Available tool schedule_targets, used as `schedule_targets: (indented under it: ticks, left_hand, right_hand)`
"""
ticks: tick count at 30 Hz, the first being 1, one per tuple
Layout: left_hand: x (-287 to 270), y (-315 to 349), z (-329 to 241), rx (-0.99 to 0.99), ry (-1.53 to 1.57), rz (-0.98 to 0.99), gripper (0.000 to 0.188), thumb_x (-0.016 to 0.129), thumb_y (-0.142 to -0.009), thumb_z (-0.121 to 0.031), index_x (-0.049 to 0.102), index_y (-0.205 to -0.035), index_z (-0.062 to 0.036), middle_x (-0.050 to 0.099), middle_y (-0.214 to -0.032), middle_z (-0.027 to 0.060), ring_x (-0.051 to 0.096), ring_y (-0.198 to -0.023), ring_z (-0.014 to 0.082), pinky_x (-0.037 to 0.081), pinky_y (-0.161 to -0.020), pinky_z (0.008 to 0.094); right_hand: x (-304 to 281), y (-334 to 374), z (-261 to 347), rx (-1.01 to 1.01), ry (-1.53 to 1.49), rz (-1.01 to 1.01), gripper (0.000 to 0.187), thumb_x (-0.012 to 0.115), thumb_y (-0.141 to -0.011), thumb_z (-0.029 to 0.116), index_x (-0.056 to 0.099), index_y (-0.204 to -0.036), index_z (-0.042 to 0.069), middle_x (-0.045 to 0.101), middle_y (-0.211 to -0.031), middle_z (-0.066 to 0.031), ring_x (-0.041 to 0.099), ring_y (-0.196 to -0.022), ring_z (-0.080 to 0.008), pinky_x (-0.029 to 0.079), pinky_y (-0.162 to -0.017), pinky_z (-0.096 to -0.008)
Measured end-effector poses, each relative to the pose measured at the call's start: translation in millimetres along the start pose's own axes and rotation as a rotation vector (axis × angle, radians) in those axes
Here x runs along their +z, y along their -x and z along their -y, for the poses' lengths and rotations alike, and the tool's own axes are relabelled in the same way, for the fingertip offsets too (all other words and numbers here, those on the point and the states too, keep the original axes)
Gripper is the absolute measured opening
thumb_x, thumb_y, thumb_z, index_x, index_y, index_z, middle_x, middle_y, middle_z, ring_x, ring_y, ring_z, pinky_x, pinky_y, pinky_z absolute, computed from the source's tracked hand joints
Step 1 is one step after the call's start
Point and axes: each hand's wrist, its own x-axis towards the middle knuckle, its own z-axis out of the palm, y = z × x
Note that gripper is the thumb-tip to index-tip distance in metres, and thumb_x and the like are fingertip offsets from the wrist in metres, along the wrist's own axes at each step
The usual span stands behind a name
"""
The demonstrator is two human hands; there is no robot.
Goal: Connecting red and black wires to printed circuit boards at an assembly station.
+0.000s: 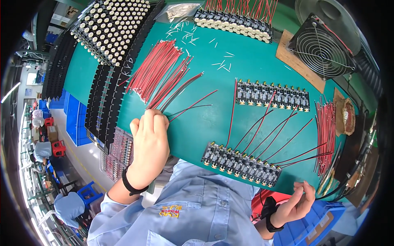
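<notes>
Along the left part of the green table (pixel 193 137), a spread pile of thin red and black wires (pixel 156 69) is laid out, and its nearest ends are reached by the left hand (pixel 152 133). The fingers of that hand are bunched together and pointed downward; whether a wire is pinched cannot be told. Near the table's front edge, toward the right, the right hand (pixel 294 205) is held with its fingers curled and fingertips close together; whether anything is gripped between them cannot be told.

Between the hands, a joined row of small black circuit boards (pixel 242 165) is set near the front edge, with red and black wires fanned out from its far side. Beyond it, a second row of black circuit boards (pixel 273 95) is placed. At the right, a bundle of dark red wires (pixel 325 139) is laid, and a black square fan with a round wire grille (pixel 321 49) is stood behind.
</notes>
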Motion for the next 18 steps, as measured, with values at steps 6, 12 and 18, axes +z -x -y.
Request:
schedule_targets:
  ticks: [6,12,18]
  left_hand:
    - [-7.1,-1.9,2.2,-0.012,0.062,0.044,0.016,0.057,-0.081,0.002,0.051,-0.094,-0.0042,0.051,-0.090,0.0088,0.052,-0.083,0.0249,0.032,-0.076,0.0372]
    - [-10.0,-10.3,13.8,-0.014,0.126,0.036,0.015,0.057,-0.082,0.002,0.052,-0.093,-0.0053,0.050,-0.088,0.0080,0.051,-0.079,0.0262,0.032,-0.075,0.0368]
    - [-8.6,-8.0,18.4,-0.003,0.117,0.059,0.011,0.055,-0.085,0.003,0.052,-0.092,-0.0045,0.053,-0.088,0.0093,0.050,-0.075,0.0297,0.034,-0.072,0.0390]
  right_hand:
    - [0.2,0.3,-2.4,-0.002,0.000,0.009,0.019,0.047,-0.095,-0.002,0.055,-0.111,-0.006,0.058,-0.086,-0.0120,0.055,-0.077,-0.0171,0.041,-0.065,-0.0256]
    - [-1.3,0.1,-3.0,0.009,-0.015,-0.017,0.019,0.048,-0.095,-0.001,0.056,-0.111,-0.006,0.058,-0.086,-0.0121,0.055,-0.076,-0.0172,0.041,-0.064,-0.0256]
    - [-2.7,1.2,-5.2,0.007,0.012,-0.008,0.019,0.048,-0.094,-0.002,0.056,-0.111,-0.006,0.058,-0.085,-0.0121,0.056,-0.076,-0.0173,0.042,-0.064,-0.0255]
